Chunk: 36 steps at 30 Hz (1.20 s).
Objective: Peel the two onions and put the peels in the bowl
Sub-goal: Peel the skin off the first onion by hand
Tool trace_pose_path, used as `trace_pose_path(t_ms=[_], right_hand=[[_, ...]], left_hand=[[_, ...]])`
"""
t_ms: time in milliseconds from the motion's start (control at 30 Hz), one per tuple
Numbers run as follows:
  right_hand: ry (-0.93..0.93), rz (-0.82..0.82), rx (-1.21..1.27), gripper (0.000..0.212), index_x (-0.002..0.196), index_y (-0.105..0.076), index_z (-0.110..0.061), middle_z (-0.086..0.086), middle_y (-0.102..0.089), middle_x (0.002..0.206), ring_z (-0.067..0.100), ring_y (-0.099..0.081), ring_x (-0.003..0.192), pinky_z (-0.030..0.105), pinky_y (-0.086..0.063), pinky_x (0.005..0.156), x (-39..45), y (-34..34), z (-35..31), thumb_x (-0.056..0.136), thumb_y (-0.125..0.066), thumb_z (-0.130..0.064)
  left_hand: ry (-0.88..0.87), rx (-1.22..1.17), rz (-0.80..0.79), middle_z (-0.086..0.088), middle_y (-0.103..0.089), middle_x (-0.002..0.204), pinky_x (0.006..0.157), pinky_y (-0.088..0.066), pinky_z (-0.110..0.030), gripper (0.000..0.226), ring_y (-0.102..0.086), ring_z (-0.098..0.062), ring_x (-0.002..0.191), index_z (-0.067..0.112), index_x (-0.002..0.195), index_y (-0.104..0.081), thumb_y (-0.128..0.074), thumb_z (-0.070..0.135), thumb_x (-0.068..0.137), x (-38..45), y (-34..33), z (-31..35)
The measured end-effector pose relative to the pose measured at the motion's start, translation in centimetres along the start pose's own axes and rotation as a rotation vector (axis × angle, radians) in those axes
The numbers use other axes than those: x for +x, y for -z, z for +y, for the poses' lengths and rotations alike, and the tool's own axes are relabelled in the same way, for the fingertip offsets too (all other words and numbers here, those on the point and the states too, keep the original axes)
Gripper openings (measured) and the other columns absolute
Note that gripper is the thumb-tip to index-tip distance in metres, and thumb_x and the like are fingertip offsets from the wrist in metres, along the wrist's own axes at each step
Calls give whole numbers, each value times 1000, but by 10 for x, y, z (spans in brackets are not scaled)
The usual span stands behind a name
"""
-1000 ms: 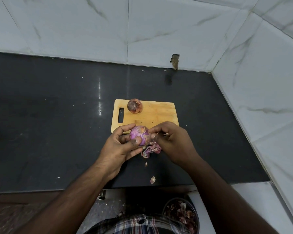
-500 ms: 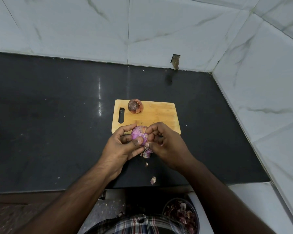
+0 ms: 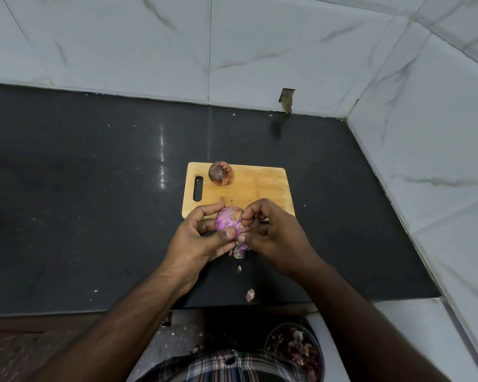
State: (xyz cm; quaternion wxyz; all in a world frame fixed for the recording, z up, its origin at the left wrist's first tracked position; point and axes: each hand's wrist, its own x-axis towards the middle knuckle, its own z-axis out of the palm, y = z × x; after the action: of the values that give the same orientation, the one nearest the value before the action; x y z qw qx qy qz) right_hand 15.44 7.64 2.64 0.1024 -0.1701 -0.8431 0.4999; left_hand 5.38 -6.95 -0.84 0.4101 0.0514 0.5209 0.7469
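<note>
Since a second ago: right hand drawn in against the purple onion, loose peel now mostly tucked under the fingers. Left hand curled round the onion, thumb pressed on its front, just off the near edge of the cutting board. Right thumb and fingers pinching peel at the onion's side. Unpeeled brown onion on the board's far edge. Peel scraps on the black counter. Bowl of peels at lower right.

A single head-worn camera looked steeply down, close above the fingers, facing the corner walls.
</note>
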Motion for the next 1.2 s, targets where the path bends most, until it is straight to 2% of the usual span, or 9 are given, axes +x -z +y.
trace_pose_path(t_ms=[100, 300, 400, 567, 800, 900, 1067, 1200], right_hand=[[0, -6, -8, 32, 98, -62, -21, -9, -62, 90, 14, -63, 84, 47, -58, 74, 1, 2, 2, 78, -79, -2], [-6, -22, -43, 32, 95, -61, -26, -5, -66, 88, 19, -66, 79, 47, -58, 72, 1, 2, 3, 82, -76, -2], [-11, -14, 52, 36, 96, -58, -30, -6, -62, 91, 26, -65, 80, 48, -59, 71, 1, 0, 3, 82, -74, 0], [22, -30, 52, 35, 100, -58, -25, -16, -54, 90, 17, -60, 77, 37, -56, 67, 1, -1, 3, 83, -70, 3], [28, -22, -2, 35, 95, -59, -27, -13, -57, 88, 17, -60, 82, 50, -57, 72, 1, -2, 7, 81, -73, 1], [27, -35, -39, 34, 95, -59, -26, -12, -59, 89, 13, -59, 80, 49, -57, 71, 2, 0, 7, 80, -73, 1], [21, -61, -82, 34, 95, -58, -28, -2, -63, 93, 18, -62, 86, 44, -57, 74, 0, 1, 7, 83, -73, 0], [23, -43, -3, 36, 94, -56, -30, -4, -60, 93, 21, -62, 82, 46, -58, 71, -1, 1, 7, 84, -71, 1]], left_hand=[[-2, 7, -8, -29, -66, 115, 87, -61, -44, 68, -72, -33, 101, 14, 131, -61, -81, 6, 66, 1, 0, 0], [-3, -3, 3, -20, -69, 108, 83, -61, -41, 67, -74, -29, 97, 15, 131, -61, -81, 8, 68, 2, -1, -3], [-3, 5, 2, -20, -69, 109, 81, -61, -40, 65, -74, -29, 97, 16, 130, -62, -81, 8, 68, 2, 0, -1], [-5, 4, -7, -20, -70, 108, 81, -62, -40, 66, -74, -30, 98, 15, 131, -61, -80, 6, 68, 1, -1, 0], [-4, 7, 8, -27, -64, 119, 80, -62, -39, 67, -74, -30, 96, 15, 130, -61, -80, 6, 66, 1, -1, -2], [-8, 11, 8, -29, -64, 120, 77, -63, -37, 65, -75, -29, 93, 14, 129, -62, -80, 5, 67, 0, -2, -3], [9, -8, 18, -31, -65, 120, 72, -62, -32, 61, -75, -28, 92, 15, 127, -62, -79, 6, 69, -2, -3, -4], [4, 4, 11, -29, -64, 121, 73, -62, -33, 62, -75, -29, 94, 15, 128, -61, -80, 6, 69, 0, -3, -2]])
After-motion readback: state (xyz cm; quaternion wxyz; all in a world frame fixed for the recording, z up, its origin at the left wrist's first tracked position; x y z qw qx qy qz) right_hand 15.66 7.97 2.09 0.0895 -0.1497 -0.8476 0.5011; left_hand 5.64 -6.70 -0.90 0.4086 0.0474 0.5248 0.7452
